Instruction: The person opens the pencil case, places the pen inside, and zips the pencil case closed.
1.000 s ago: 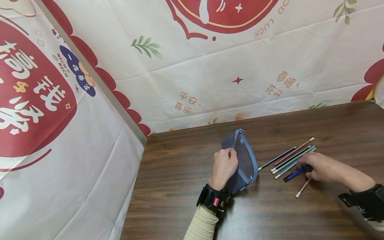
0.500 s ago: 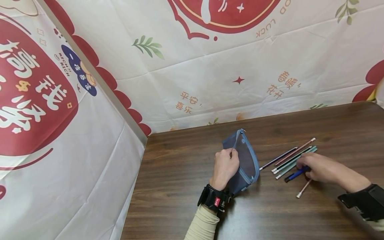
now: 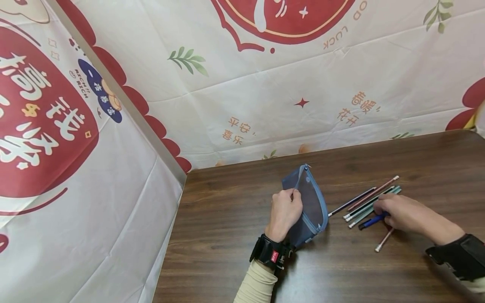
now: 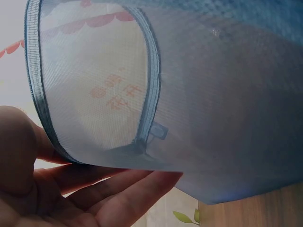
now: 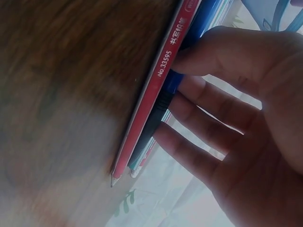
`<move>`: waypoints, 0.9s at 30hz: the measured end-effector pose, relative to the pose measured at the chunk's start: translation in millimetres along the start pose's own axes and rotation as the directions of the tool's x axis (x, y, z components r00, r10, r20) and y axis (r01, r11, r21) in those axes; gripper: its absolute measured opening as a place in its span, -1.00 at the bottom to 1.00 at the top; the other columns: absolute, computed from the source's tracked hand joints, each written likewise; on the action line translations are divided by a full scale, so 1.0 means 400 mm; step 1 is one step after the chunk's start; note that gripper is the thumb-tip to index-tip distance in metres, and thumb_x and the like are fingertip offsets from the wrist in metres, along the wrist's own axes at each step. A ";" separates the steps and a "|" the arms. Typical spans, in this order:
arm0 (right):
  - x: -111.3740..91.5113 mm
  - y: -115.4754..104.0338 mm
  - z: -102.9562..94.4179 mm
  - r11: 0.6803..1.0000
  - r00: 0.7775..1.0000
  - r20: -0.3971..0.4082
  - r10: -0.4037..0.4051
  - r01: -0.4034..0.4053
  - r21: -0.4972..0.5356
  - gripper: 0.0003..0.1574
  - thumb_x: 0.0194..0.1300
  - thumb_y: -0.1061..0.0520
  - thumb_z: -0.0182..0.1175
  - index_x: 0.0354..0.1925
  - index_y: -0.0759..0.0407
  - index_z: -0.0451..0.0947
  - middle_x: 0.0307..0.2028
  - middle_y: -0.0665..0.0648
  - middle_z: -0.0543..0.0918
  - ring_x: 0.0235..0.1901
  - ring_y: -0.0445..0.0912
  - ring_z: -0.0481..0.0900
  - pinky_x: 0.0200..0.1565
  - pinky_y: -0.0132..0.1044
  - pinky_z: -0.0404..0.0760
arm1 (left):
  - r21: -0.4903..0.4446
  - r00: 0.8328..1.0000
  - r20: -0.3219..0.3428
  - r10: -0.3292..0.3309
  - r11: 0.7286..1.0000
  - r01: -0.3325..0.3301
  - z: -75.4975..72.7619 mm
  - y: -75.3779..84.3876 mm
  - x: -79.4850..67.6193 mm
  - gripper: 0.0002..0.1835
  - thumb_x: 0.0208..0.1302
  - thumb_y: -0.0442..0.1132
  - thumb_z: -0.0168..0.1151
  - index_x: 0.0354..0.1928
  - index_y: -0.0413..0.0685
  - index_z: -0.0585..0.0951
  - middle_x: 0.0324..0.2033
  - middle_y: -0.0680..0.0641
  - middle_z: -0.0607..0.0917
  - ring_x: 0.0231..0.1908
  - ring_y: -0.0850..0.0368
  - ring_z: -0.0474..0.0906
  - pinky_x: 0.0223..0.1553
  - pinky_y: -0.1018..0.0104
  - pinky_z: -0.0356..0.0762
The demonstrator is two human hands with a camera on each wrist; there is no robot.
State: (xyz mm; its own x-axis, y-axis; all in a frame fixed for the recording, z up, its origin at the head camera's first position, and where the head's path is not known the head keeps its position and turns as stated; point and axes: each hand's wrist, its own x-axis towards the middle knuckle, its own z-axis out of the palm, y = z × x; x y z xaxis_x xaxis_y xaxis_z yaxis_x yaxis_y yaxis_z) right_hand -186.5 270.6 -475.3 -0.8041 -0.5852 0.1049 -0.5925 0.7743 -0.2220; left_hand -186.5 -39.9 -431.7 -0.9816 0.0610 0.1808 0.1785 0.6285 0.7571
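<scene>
A blue mesh pencil case (image 3: 313,200) with a zip stands unzipped on the table. My left hand (image 3: 285,212) grips the near side of its opening, holding it apart; in the left wrist view the mesh (image 4: 94,85) is see-through, with fingers under the rim. To the right, my right hand (image 3: 407,213) pinches a blue pen (image 3: 371,221) with a black end, low at the table. The right wrist view shows thumb and fingertips around this pen, next to a red pencil (image 5: 149,109). Several pencils (image 3: 356,204) lie in a loose bundle between hand and case.
The brown wooden table (image 3: 219,235) extends around both hands. Behind it hangs a white printed cloth (image 3: 242,92), and another printed cloth (image 3: 125,189) covers the left side. One pencil's eraser end (image 3: 377,248) points toward the table's front.
Almost nothing differs. The right hand, with the blue pen, has shifted very slightly left; the left hand keeps its grip on the pencil case.
</scene>
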 end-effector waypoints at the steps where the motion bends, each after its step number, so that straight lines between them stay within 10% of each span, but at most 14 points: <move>1: 0.000 0.000 0.001 1.000 1.000 -0.008 -0.005 0.005 -0.006 -0.59 -0.31 0.40 0.30 -0.62 -0.06 0.39 -0.54 -0.09 0.37 -0.57 -0.24 0.28 -0.56 -0.28 0.34 | -0.004 1.000 -0.001 0.001 1.000 -0.001 0.000 0.000 0.000 -0.53 0.38 -0.15 -0.10 -0.76 0.02 0.30 -0.83 0.08 0.16 -0.83 0.21 0.13 -0.76 0.44 0.12; 27: 0.002 0.006 0.016 0.985 0.964 -0.207 -0.166 0.150 -0.089 -0.51 -0.45 0.36 0.28 -0.61 -0.12 0.29 -0.53 -0.15 0.28 -0.57 -0.32 0.18 -0.58 -0.37 0.23 | -0.014 1.000 -0.003 0.005 1.000 -0.006 0.000 -0.001 0.000 -0.54 0.37 -0.18 -0.08 -0.76 0.01 0.32 -0.84 0.08 0.17 -0.84 0.22 0.12 -0.78 0.45 0.11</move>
State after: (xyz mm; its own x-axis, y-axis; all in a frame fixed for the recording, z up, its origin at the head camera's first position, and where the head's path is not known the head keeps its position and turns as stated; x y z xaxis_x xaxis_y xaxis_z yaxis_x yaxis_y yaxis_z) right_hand -188.3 270.5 -481.9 -0.6870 -0.6430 0.3385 -0.7087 0.6958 -0.1166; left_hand -186.8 -40.2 -432.0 -0.9804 0.0623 0.1868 0.1849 0.6172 0.7648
